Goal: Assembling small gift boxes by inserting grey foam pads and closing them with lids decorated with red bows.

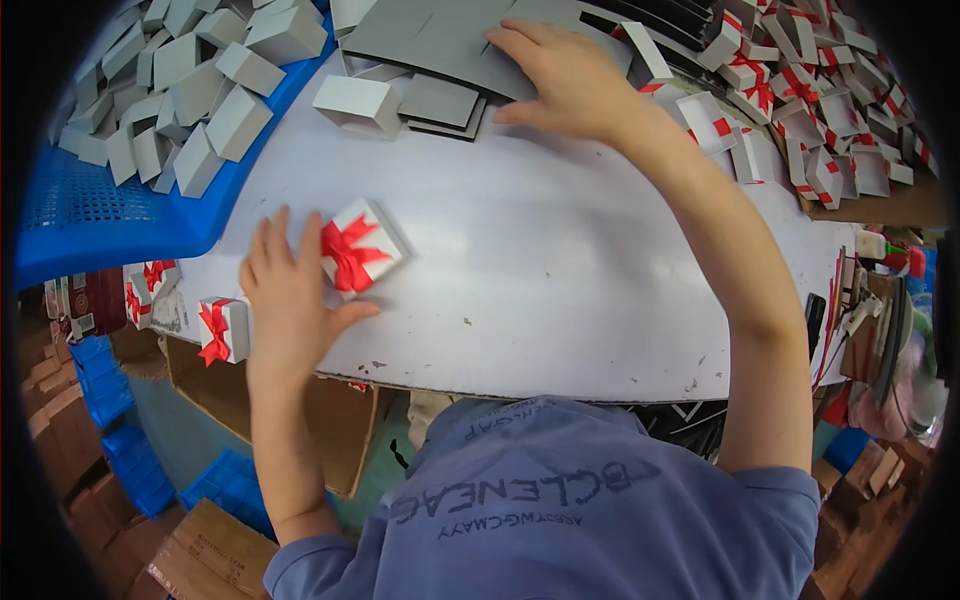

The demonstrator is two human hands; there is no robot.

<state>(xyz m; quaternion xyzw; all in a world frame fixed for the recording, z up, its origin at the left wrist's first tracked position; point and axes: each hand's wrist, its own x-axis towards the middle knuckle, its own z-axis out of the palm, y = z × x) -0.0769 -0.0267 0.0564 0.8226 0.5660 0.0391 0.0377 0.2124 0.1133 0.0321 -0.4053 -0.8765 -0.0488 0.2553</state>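
Note:
My left hand (pixel 290 285) is open over the left part of the white table, its fingers spread. Beside its fingertips and thumb sits a small white gift box (pixel 379 241) with a red ribbon bow (pixel 350 255) on top. At the far side my right hand (pixel 570 80) lies open, fingers stretched over a stack of grey foam sheets (pixel 430 35). Small dark-edged grey squares (pixel 438 104) lie just left of that hand, next to a plain white box (pixel 358 106). Another bow-tied box (pixel 223 331) stands at the table's left edge.
A blue plastic basket (pixel 200 225) heaped with plain white boxes (pixel 240 120) stands at the far left. Many ribboned white box parts (pixel 800 90) pile up at the far right. A cardboard carton (pixel 270 410) is below the table's near left edge.

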